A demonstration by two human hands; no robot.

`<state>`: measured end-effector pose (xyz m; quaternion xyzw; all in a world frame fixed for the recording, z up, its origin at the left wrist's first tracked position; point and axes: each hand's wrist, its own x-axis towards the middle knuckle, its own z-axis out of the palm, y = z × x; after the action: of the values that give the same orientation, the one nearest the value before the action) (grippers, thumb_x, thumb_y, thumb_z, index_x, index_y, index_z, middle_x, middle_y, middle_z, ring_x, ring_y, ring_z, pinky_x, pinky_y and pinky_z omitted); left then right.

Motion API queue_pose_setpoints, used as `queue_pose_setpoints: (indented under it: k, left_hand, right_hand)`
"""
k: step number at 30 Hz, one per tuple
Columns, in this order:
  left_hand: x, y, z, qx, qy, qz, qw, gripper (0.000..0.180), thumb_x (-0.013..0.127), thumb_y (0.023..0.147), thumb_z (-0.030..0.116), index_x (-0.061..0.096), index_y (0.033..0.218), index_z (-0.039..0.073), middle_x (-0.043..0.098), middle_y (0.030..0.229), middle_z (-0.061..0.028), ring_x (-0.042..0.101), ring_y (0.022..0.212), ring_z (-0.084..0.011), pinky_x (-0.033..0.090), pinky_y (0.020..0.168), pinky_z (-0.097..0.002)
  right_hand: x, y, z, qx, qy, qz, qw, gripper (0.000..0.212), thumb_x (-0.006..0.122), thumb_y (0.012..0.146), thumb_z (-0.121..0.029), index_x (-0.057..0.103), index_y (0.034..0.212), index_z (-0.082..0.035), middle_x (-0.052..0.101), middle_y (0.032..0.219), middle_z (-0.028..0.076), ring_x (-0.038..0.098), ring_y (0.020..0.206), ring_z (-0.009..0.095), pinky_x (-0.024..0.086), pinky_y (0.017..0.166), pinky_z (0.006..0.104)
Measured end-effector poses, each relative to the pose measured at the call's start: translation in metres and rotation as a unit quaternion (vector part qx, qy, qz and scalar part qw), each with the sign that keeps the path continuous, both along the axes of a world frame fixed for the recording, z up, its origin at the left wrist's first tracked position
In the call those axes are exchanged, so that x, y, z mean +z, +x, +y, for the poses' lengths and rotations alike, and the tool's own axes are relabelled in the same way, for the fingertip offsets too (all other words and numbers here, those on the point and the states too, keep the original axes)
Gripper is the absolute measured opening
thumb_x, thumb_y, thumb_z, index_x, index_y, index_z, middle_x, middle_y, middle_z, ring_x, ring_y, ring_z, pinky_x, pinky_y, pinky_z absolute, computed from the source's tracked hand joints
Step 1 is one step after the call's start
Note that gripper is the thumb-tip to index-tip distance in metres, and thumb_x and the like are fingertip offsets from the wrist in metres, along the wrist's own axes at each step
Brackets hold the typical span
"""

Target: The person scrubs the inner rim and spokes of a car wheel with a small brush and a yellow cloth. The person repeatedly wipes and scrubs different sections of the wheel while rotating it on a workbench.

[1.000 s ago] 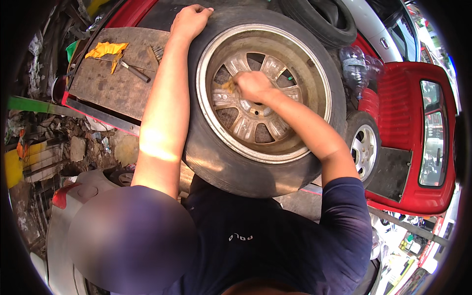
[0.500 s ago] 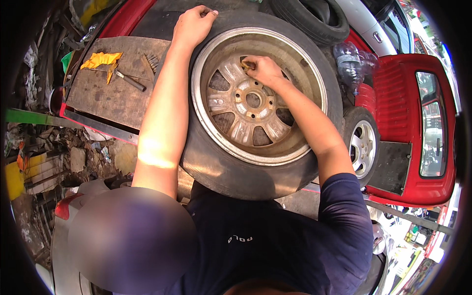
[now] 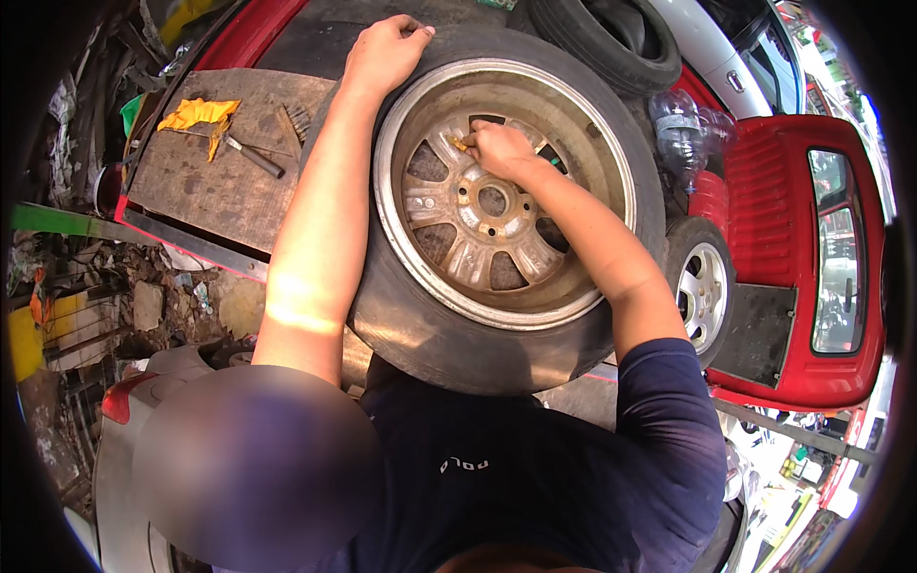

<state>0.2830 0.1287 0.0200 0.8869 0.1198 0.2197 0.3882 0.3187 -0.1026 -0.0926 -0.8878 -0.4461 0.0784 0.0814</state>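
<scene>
A black tyre [image 3: 478,358] mounted on a dirty, silver-grey alloy wheel rim [image 3: 420,201] lies flat in front of me, the rim's hollow side up. My right hand [image 3: 501,151] reaches inside the rim and pinches a small yellowish scrap, perhaps folded cloth [image 3: 462,144], against a spoke near the far openings. Its fingertips are partly hidden by the hand. At the far left edge of the tyre, my left hand [image 3: 385,57] is closed, its curled fingers against the rubber.
On the wooden board [image 3: 205,191] at left lie a yellow cloth [image 3: 199,115], a dark-handled tool [image 3: 256,156] and a brush [image 3: 294,122]. Beyond the wheel is a loose tyre [image 3: 611,43]; to the right are plastic bottles [image 3: 680,134], a smaller wheel [image 3: 702,286] and a red vehicle [image 3: 764,229].
My right hand has shifted slightly left and nearer along the spoke with the yellowish scrap. The left hand keeps its place on the tyre; the view has shifted a little.
</scene>
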Motion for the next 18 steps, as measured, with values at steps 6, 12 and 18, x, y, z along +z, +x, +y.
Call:
queue_pose_setpoints:
  k: [6,12,18]
  left_hand:
    - [0.001,-0.002,0.001,0.001,-0.006,0.006,1.0,0.041,0.063,0.088,0.045,0.074,0.111,0.012,0.073,0.107,-0.0154,0.068,0.105,-0.032,0.051,0.093,-0.0422]
    - [0.001,0.001,-0.003,-0.005,-0.001,0.016,1.0,0.041,0.063,0.089,0.044,0.073,0.112,0.012,0.073,0.108,-0.0155,0.068,0.106,-0.032,0.05,0.094,-0.0423]
    - [-0.001,0.003,-0.003,-0.006,0.012,0.005,1.0,0.041,0.063,0.089,0.042,0.073,0.111,0.009,0.073,0.1,-0.0132,0.068,0.099,-0.0272,0.051,0.089,-0.0392]
  right_hand:
    - [0.022,0.018,-0.017,-0.005,-0.048,0.019,0.999,0.027,0.06,0.089,-0.017,0.073,0.111,-0.008,0.068,0.112,0.013,0.064,0.107,0.033,0.051,0.092,0.0435]
    - [0.033,0.018,-0.02,-0.126,0.018,0.048,0.991,0.033,0.059,0.086,-0.016,0.073,0.115,-0.011,0.069,0.115,0.017,0.066,0.107,0.034,0.052,0.093,0.044]
    - [0.012,0.001,-0.019,0.007,0.041,0.037,0.998,0.031,0.055,0.088,-0.013,0.072,0.114,-0.01,0.068,0.117,0.015,0.063,0.11,0.033,0.05,0.095,0.0432]
